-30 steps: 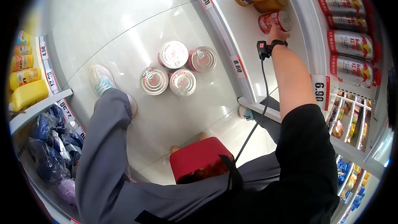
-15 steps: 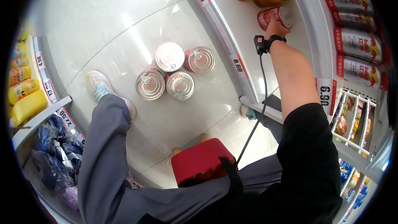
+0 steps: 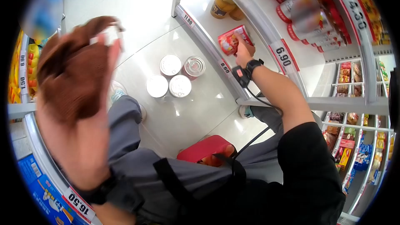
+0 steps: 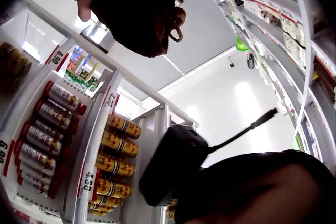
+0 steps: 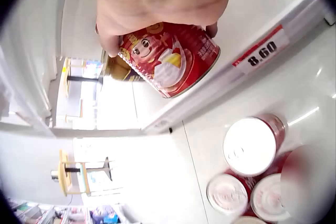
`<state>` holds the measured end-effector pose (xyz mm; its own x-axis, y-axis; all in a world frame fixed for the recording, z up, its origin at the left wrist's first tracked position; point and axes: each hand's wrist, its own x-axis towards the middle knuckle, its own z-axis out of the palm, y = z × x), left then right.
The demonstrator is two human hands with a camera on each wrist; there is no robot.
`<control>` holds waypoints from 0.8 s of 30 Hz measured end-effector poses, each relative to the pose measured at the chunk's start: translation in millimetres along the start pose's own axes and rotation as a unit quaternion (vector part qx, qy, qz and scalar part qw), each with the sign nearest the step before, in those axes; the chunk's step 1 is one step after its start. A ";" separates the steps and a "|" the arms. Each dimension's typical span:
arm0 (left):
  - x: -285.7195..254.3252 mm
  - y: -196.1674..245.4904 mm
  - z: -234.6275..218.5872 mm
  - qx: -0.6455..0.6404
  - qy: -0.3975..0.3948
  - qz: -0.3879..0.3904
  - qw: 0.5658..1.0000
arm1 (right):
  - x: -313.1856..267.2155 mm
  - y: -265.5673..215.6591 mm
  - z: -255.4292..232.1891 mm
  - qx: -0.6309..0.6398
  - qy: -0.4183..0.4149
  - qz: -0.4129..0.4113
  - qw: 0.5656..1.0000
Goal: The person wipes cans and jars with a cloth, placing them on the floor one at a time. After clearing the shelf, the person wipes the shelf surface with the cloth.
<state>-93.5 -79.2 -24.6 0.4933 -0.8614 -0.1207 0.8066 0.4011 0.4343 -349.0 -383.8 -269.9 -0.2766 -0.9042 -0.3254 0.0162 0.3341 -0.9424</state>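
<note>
While a red can (image 3: 231,40) is gripped by the curled fingers (image 5: 112,40) of the right hand (image 3: 245,50) above the shelf (image 3: 203,41) marked 8.60, the left hand (image 3: 73,100) is raised near the camera, fingers straight and holding nothing. Four cans (image 3: 176,77) are seen on the floor (image 3: 137,12) beside the shelf.

Shop aisle: shelves (image 3: 266,29) lined with rows of cans (image 3: 306,14), price tags (image 3: 283,56) clipped along shelf edges, tins (image 3: 177,77) stacked on tiled floor.
</note>
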 end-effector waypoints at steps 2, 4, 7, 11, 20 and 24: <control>6.3 -28.5 9.3 0.048 -0.008 -0.006 0.999 | -66.3 -33.1 -20.5 -0.015 -0.132 0.112 0.985; 2.3 -60.8 16.7 0.109 -0.019 -0.039 0.993 | -109.3 -51.3 -40.9 -0.013 -0.193 0.139 0.971; -6.3 -104.3 26.9 0.247 -0.039 -0.059 0.967 | -153.6 -75.4 -69.2 -0.008 -0.287 0.161 0.944; -31.8 -154.5 25.6 0.402 -0.224 0.083 0.884 | -196.7 -107.0 -109.1 0.023 -0.383 0.151 0.911; -40.4 -184.2 57.7 0.619 -0.365 0.339 0.607 | -215.0 -143.2 -148.1 0.212 -0.421 0.020 0.882; -31.9 -184.0 64.2 0.607 -0.350 0.308 0.644 | -206.3 -152.9 -139.3 0.214 -0.410 -0.008 0.887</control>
<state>-278.6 -145.5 -43.4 -0.0123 -0.7554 0.6551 -0.5299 0.5605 0.6364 -428.3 -211.3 -47.9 0.5088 -0.8558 -0.0936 0.4295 0.3466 -0.8339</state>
